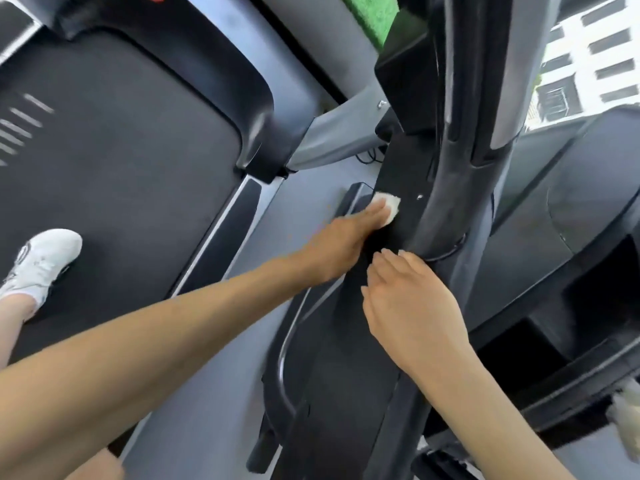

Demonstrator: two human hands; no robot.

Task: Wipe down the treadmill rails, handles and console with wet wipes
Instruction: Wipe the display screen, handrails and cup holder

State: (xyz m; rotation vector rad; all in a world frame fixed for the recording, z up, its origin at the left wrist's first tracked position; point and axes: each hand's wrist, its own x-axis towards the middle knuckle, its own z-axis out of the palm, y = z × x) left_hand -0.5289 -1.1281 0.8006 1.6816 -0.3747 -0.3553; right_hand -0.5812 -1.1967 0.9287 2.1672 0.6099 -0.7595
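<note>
Pressing flat, the left hand (341, 249) has its fingers stretched straight over a white wet wipe (393, 206), pinning it against the black side panel (408, 168) of the treadmill's upright. Just below and right of that contact, the right hand (408, 299) rests against the rounded black post (446, 202), fingers loosely curved, gripping nothing. Out to the left of the wiping hand runs the silver-edged side rail (225, 230), then the dark running belt (121, 150), where a white sneaker (41, 261) stands. Far down to the right, a blurred whitish object (627, 420) sits at the edge; I can't tell what it is.
</note>
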